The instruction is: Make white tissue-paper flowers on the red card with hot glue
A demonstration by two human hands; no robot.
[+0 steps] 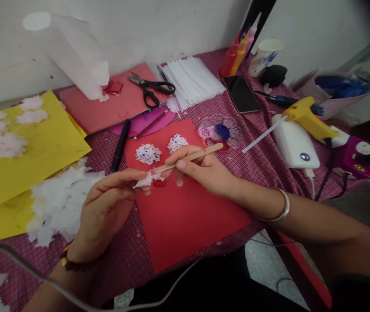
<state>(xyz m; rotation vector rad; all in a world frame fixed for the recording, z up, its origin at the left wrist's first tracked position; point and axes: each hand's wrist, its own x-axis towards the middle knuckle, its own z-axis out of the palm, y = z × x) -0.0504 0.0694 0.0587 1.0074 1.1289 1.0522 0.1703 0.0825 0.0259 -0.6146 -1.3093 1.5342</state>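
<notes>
My left hand [109,208] pinches a small piece of white tissue paper [144,181] between thumb and fingers. In my right hand [204,169] is a flat wooden craft stick [206,151], its lower end against the tissue paper. Both hands are above a red sheet of paper [191,225]. On that sheet, just past my fingers, sit two ruffled white paper flowers [148,154] speckled with blue. A wet-looking red patch [159,183] shows on the sheet under the tissue piece.
Loose white tissue pieces [61,199] are heaped at left beside yellow sheets [5,182] bearing pale pink flowers. Black scissors [152,89], white glue sticks [194,82], a paint palette [222,132], a phone [241,94] and a yellow glue gun [308,119] lie behind. A cable [57,292] crosses the front.
</notes>
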